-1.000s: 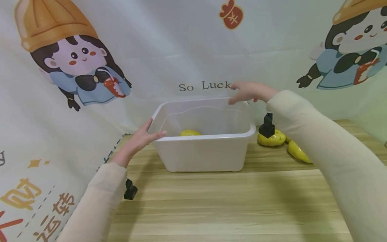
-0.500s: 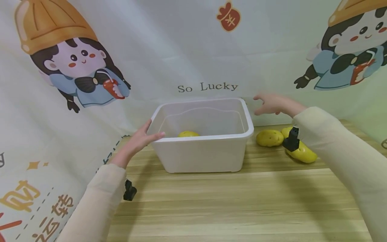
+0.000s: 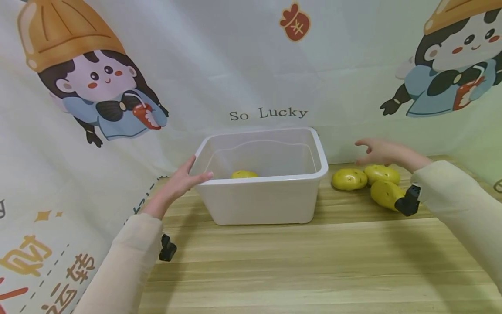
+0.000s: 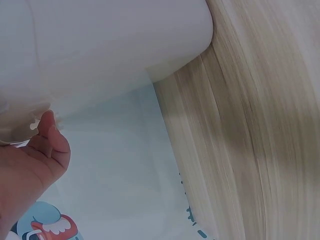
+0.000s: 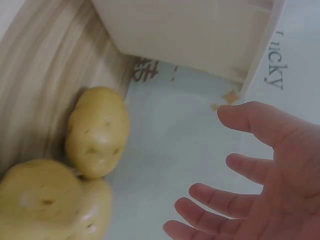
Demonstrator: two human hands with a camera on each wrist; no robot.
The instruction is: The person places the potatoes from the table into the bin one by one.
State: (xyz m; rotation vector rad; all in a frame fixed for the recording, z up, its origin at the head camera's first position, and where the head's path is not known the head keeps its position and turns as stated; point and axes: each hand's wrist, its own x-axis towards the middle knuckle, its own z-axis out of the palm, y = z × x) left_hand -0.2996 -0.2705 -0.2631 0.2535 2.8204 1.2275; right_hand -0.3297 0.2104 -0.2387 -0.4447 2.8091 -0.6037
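A white plastic bin [image 3: 259, 200] stands on the table, with the top of one yellow potato [image 3: 244, 174] showing inside; its front wall hides the rest. At the bin's left rim, my left hand [image 3: 178, 185] holds on, thumb over the edge and fingers bent under the lip in the left wrist view. My right hand [image 3: 378, 152] hangs above the potatoes right of the bin, fingers spread and holding nothing. Below it lie a potato nearest the bin [image 3: 349, 179], a rear potato [image 3: 382, 174] and a front potato [image 3: 386, 195], close together.
The wooden table [image 3: 290, 266] stretches in front of the bin. A printed white cloth [image 3: 196, 100] with cartoon figures hangs directly behind it and along the left side. Black camera mounts [image 3: 408, 200] sit under both wrists.
My right hand has moved from over the bin's back right corner to the right and down, above the potatoes. The left hand keeps its hold on the rim.
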